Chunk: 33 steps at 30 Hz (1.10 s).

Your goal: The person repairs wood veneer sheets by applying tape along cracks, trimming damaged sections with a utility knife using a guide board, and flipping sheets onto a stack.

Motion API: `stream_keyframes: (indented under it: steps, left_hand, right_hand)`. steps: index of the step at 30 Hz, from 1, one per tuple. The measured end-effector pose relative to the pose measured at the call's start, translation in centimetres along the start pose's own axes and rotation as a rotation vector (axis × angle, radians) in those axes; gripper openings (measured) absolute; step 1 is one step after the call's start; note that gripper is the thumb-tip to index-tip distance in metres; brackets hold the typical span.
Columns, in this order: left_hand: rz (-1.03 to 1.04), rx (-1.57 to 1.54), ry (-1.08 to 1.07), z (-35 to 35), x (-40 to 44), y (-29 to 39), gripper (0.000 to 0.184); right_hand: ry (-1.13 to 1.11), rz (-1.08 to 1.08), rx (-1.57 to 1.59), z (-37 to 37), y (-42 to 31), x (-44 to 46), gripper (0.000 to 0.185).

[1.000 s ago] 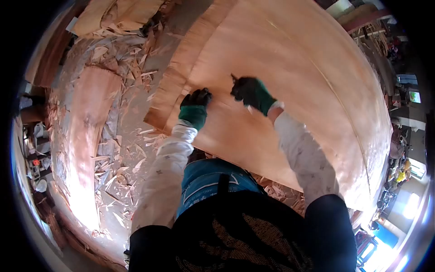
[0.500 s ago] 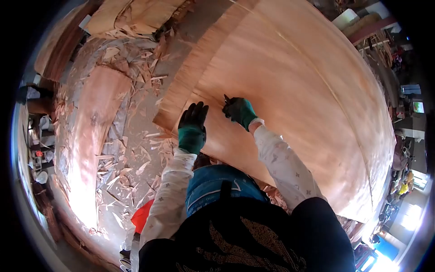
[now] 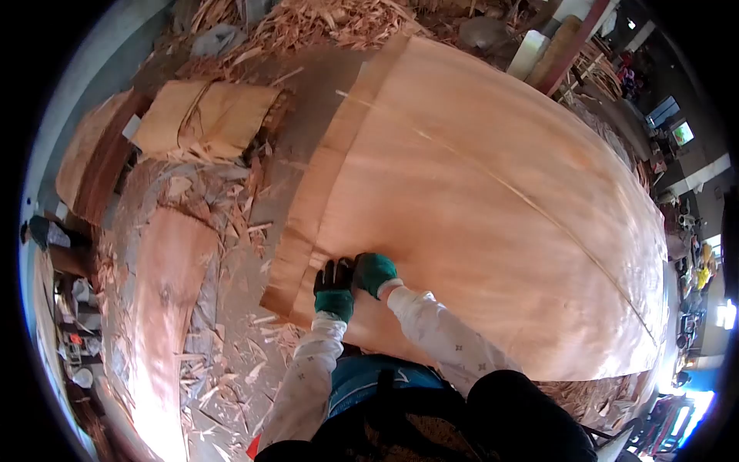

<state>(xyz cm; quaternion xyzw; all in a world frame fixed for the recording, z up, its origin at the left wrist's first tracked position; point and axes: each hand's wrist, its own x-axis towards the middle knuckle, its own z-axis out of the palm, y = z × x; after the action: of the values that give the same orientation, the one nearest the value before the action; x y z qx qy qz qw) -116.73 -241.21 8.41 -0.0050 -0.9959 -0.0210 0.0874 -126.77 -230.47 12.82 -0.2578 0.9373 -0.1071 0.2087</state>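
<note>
A large sheet of thin reddish-brown wood veneer (image 3: 462, 223) spreads out in front of me, with further sheet edges showing along its left side. My left hand (image 3: 334, 291), in a black and green glove, lies on the veneer near the left edge with its fingers stretched out. Right beside it, my right hand (image 3: 375, 274) is closed in a matching glove. Whatever the right fingers hold is hidden. A long, thin pale stick (image 3: 493, 174) lies across the veneer beyond my hands.
Veneer scraps (image 3: 250, 208) litter the floor on the left. A long veneer strip (image 3: 171, 285) lies there too. Farther off are a stack of yellowish sheets (image 3: 204, 115), a brown stack (image 3: 96, 158) and a heap of scraps (image 3: 331, 23). Another person (image 3: 46, 231) is at the far left.
My right hand has come left and closer in, up against my left hand. A dark tip that stuck out of it before is now out of sight. The view has shifted forward.
</note>
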Motion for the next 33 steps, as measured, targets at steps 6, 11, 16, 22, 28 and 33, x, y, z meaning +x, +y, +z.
stream_keyframes:
  steps: [6,11,16,22,28,33]
  left_hand:
    - [0.013,0.033,-0.073,1.4,-0.4,-0.4,0.047]
    - [0.022,-0.116,0.01,0.0,-0.6,-0.7,0.051]
    - [0.049,-0.11,-0.02,-0.5,-0.4,-1.3,0.059]
    - [0.126,-0.206,-0.202,-2.9,0.2,-2.7,0.077]
    - [0.203,-0.368,-0.241,-4.7,1.1,-4.8,0.066]
    - [0.266,-0.494,0.116,-8.9,8.3,-4.5,0.053]
  right_hand:
    - [0.038,-0.267,-0.135,-3.5,0.0,0.9,0.019]
    - [0.038,-0.33,-0.025,-9.1,3.0,1.6,0.021]
    - [-0.588,0.202,0.674,-10.8,5.7,-7.0,0.019]
    - [-0.559,0.679,1.61,5.1,15.4,-29.3,0.022]
    - [-0.724,-0.348,-0.024,11.8,11.8,-45.2,0.026]
    - [-0.884,0.089,0.092,14.2,4.3,-48.0,0.031]
